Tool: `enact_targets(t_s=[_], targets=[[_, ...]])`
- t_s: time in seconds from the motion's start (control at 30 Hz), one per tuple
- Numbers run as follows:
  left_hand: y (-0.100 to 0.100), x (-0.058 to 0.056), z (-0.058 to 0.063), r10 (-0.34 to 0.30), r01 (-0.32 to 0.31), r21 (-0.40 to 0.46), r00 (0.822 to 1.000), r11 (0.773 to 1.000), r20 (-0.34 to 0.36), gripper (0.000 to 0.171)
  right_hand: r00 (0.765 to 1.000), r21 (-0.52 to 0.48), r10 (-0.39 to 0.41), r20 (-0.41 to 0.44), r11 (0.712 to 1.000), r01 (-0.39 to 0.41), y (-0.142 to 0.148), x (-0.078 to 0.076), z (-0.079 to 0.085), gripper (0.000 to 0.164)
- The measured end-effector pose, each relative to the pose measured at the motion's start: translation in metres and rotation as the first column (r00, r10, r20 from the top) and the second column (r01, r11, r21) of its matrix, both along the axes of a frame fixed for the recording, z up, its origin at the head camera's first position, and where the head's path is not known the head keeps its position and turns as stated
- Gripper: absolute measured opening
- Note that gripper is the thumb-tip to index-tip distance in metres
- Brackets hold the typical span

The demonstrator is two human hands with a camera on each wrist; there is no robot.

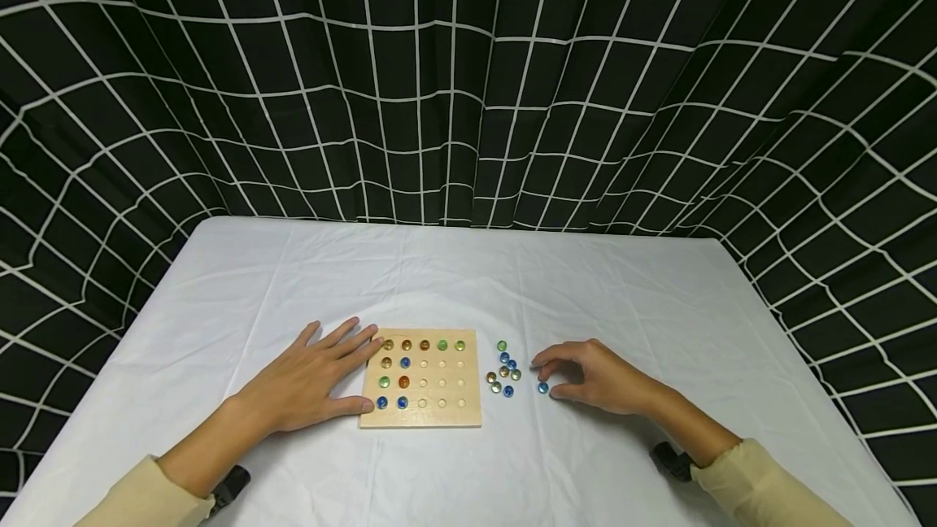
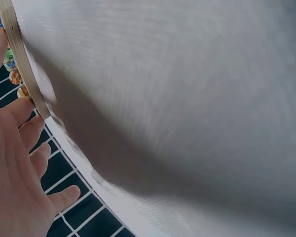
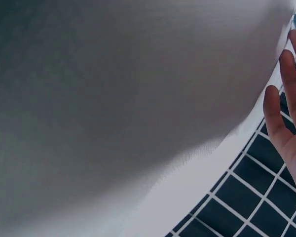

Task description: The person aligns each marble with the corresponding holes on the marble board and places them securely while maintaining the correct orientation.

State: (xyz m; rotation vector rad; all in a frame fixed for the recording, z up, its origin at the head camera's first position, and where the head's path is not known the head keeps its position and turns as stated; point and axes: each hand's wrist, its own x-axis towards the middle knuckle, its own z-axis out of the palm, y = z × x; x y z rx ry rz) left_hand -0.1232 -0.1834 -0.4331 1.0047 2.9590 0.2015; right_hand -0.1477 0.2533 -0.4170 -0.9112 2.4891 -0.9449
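A light wooden board (image 1: 451, 417) with rows of round hollows lies flat on the table. Amber, red, green and blue glass beads sit in its top row and its two left columns. My left hand (image 1: 311, 381) spreads its fingers over the board's left edge, thumb and fingertips touching it; the left wrist view shows these fingers beside the board's edge (image 2: 23, 61). Right of the board lies a loose cluster of glass beads (image 1: 504, 372). Apart from them, a blue glass bead (image 1: 542, 387) lies by the thumb tip of my right hand (image 1: 603, 376), whose fingers are loosely bent, not visibly pinching it.
A white cloth (image 1: 454, 275) covers the table, with slight creases. Behind it and at both sides hangs a black curtain (image 1: 439, 104) with a white grid. Each wrist carries a dark strap, the right one (image 1: 669, 460) just ahead of a beige sleeve.
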Motion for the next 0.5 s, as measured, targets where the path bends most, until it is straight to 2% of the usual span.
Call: enact_targets(t_s=[0.23,0.5], targets=[[0.0004,-0.0006,0.0008,0.003,-0.003,-0.006,1.000,1.000,0.012,0.085,0.999,0.048,0.011,-0.047,0.999,-0.008,-0.0051,-0.0006,-0.0007,0.037],[0.0005,-0.0009,0.0022,0.000,0.000,-0.004,1.000,1.000,0.025,0.085,0.997,0.045,0.023,-0.074,0.999,-0.020,-0.0076,-0.0011,-0.0011,0.036]])
